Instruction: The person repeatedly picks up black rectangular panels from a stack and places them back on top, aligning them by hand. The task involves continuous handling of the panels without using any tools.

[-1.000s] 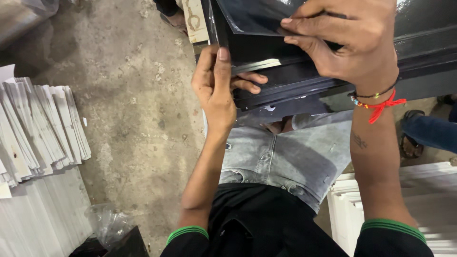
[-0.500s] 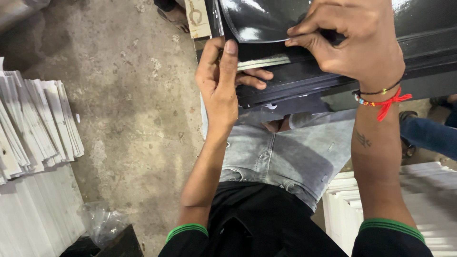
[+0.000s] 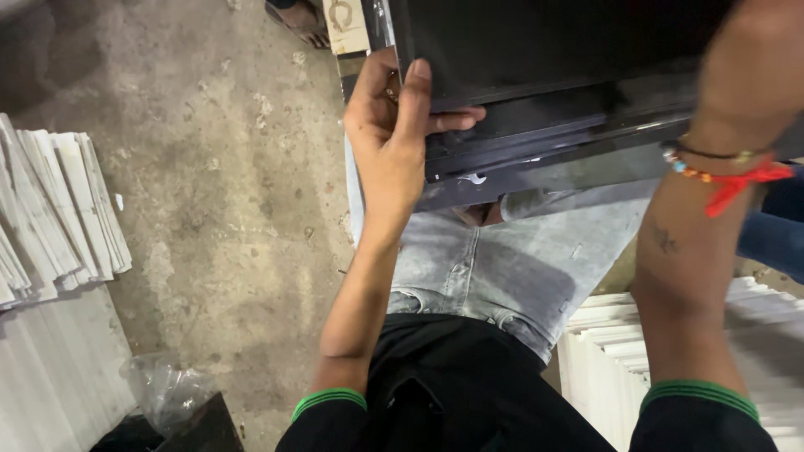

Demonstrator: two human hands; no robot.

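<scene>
A stack of glossy black flat panels (image 3: 553, 125) rests over my lap, above my grey jeans. My left hand (image 3: 392, 138) grips the stack's left edge, thumb lying on top and fingers curled under the top panel. My right hand (image 3: 754, 59) is blurred at the upper right, resting on the top panel; its fingers run out of the frame, so its grip is unclear. A red thread and a bead bracelet (image 3: 724, 172) circle that wrist.
Piles of white flat pieces lie on the concrete floor at the left (image 3: 50, 218) and at the lower right (image 3: 611, 351). A crumpled clear plastic bag (image 3: 167, 389) sits by a black object at the bottom left. Someone's sandalled foot (image 3: 297, 17) shows at the top.
The view has shifted so the panels sit higher and nearer. My right hand has moved up and right, mostly out of frame. My left hand's thumb now lies over the top panel's edge.
</scene>
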